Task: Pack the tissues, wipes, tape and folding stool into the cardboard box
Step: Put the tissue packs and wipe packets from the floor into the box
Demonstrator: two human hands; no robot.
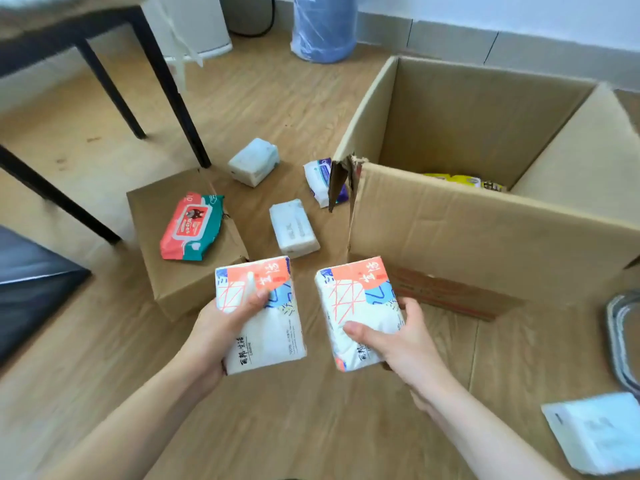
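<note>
Step in hand: tissues. I see left hand (221, 327) closed round white tissue pack with orange-blue print (260, 315), right hand (398, 336) gripping matching pack (356, 311); both short of large open cardboard box (485, 220), outside its near wall. Next, my judgement: lift both over near wall, release inside. Red-green wipes pack (190, 226) left of box, unpacked.

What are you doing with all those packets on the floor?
A person is packing things into a big cardboard box. The left hand holds one tissue pack and the right hand holds a matching tissue pack, both in front of the box, not yet inside. Something yellow already lies in the box. A red wipes pack rests on a small closed carton, and two white packs and a purple pack lie on the floor.
</note>
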